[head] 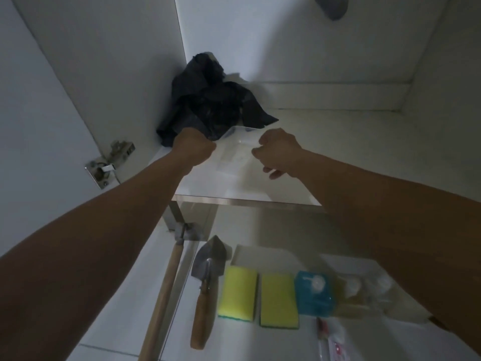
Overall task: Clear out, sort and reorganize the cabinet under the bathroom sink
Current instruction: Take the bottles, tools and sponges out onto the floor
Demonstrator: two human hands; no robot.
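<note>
Tray (235,152) of clear plastic sits on the cabinet floor (338,142) before the black bag (210,100); my left hand (194,147) and right hand (277,149) curl onto its side rims, and I judge it light, stiff, slippery.

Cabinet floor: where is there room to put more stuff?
The cabinet floor is bare right of the clear tray, out to the right wall. The back-left corner is crowded by the black bag, with the tray and both hands in front.
</note>
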